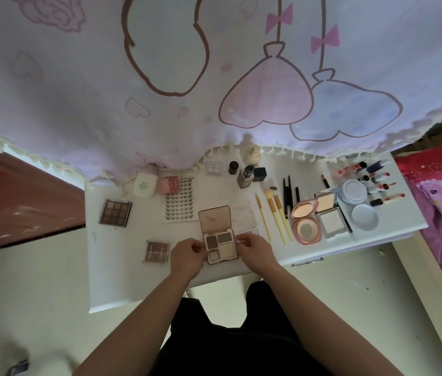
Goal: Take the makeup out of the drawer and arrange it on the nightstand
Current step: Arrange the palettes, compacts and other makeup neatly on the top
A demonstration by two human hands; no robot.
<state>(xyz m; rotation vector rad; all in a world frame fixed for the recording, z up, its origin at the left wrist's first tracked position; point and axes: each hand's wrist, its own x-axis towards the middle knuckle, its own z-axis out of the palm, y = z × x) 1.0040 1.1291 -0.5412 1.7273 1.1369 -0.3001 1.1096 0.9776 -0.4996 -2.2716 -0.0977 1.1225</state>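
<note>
Left hand (187,255) and right hand (255,246) pinch small open four-colour eyeshadow palette (221,246) at near edge of white nightstand (122,267); one nudge, palette may fall off.

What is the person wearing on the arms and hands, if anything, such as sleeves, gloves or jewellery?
Nothing visible. The left forearm and the right forearm are bare, with no sleeves in view. The left hand and the right hand have no gloves, and no ring, watch or bracelet can be seen. Between the arms, black clothing shows.
</note>
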